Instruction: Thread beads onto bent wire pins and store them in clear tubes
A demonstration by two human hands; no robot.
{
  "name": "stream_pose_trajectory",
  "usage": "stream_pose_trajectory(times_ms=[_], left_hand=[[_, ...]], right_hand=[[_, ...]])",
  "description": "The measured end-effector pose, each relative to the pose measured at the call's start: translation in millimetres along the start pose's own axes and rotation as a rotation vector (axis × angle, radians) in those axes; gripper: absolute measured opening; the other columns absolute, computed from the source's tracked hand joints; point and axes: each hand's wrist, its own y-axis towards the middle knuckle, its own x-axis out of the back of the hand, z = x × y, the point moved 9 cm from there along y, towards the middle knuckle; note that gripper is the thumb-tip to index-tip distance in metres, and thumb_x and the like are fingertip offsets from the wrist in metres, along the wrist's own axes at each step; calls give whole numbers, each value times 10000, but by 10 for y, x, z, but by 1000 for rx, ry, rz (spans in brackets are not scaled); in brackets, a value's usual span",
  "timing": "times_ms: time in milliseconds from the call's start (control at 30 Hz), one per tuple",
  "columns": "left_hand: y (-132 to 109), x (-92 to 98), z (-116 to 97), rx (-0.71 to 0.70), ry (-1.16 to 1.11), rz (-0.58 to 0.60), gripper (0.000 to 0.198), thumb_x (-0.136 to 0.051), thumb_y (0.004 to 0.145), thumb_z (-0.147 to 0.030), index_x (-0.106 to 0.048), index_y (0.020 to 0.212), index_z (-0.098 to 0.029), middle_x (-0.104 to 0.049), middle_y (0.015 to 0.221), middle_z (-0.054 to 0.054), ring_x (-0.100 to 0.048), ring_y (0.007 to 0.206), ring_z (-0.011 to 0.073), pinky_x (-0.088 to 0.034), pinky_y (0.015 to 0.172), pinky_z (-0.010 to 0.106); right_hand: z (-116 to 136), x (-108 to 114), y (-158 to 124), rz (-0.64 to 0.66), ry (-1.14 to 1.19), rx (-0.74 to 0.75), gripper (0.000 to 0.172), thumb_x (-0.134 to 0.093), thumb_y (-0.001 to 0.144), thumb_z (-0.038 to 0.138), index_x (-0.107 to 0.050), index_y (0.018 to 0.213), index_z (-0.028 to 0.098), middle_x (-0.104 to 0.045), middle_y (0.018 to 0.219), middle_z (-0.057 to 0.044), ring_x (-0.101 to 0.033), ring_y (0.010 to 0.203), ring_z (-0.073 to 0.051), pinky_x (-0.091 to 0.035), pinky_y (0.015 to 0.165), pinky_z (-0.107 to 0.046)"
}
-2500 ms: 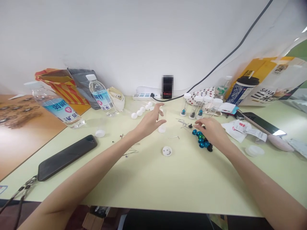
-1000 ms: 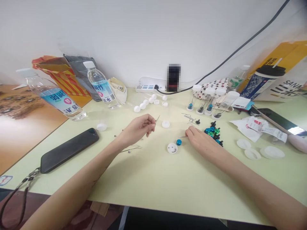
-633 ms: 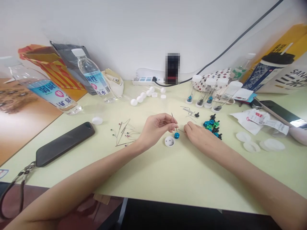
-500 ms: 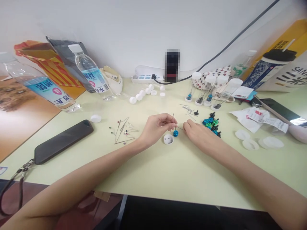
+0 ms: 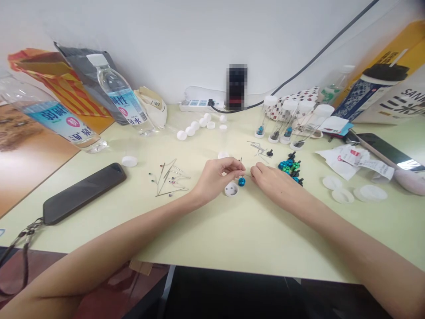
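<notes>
Left hand [image 5: 215, 179]: pinching thin metal pin [image 5: 241, 163] above blue bead [image 5: 241, 181].
Right hand [image 5: 269, 180]: narrow, just right of bead, hold unclear.
White cap [image 5: 231, 189]: just left of bead.

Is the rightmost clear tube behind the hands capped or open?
Capped: the clear tube has a white cap seated on its upper end, with no opening showing.

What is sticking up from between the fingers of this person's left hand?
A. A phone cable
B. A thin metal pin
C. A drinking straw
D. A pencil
B. A thin metal pin rises from the fingers of the left hand, just above a shiny blue bead.
</notes>
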Motion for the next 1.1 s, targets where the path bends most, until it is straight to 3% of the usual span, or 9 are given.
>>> stream_pose_trajectory(times_ms=[167,300,467,600,767,833,900,967,1100], left_hand=[[-24,-24,-28,-9,67,-4,78,-597,826,-207,-673,813,-192,-723,829,10,-649,759,149,-524,769,298],[-52,22,-21,33,104,19,137,-592,836,-202,-672,948,-199,-740,891,17,-678,821,172,-512,815,311],[-162,137,29,86,361,124,242,-674,781,-364,-655,961,-203,-704,950,40,-644,822,206,-492,748,328],[-268,52,49,25,528,247,458,-750,681,-442,-599,1030,-188,-626,1042,71,-591,942,250,-469,822,371],[-291,-62,53,-8,464,292,202,-660,785,-279,-578,947,-191,-596,1007,49,-564,959,211,-453,844,343],[-293,-68,51,0,391,301,180,-640,788,-240,-562,945,-197,-605,983,40,-577,915,191,-460,810,327],[-302,-55,47,7,327,299,177,-613,796,-218,-544,958,-202,-612,941,27,-581,843,169,-467,754,307],[-314,-41,47,16,276,293,161,-593,801,-204,-531,950,-203,-612,895,13,-571,781,148,-464,698,283],[-330,-42,58,25,211,303,117,-598,795,-201,-524,885,-196,-612,857,-1,-559,740,125,-456,655,251]], right_hand=[[2,74,-13,-7,25,-15,124,-381,937,136,-485,872,155,-548,816,-96,-557,649,-185,-318,549,-286],[-72,157,-38,-47,65,-73,120,-379,925,131,-482,871,165,-562,789,-81,-516,590,-170,-278,534,-281],[-249,217,-53,-175,230,-215,139,-388,916,162,-514,860,184,-605,767,-51,-520,584,-162,-296,538,-265],[-314,455,-130,-460,396,-247,142,-440,912,163,-578,930,192,-657,869,-44,-594,696,-163,-403,607,-275],[-351,882,-489,-983,555,-187,101,-544,876,136,-599,925,205,-615,840,-40,-573,708,-142,-453,553,-243],[-236,1003,-610,-1102,504,-75,120,-584,845,109,-599,919,203,-598,807,-41,-566,714,-150,-462,565,-252],[-47,1041,-626,-1089,429,63,127,-610,829,98,-603,918,187,-591,787,-47,-562,717,-153,-471,599,-266],[130,980,-552,-978,391,162,103,-627,828,109,-608,910,168,-584,788,-54,-557,700,-142,-469,605,-260],[323,726,-363,-769,416,223,38,-617,855,143,-620,873,177,-592,756,-20,-533,614,-89,-417,520,-207]])
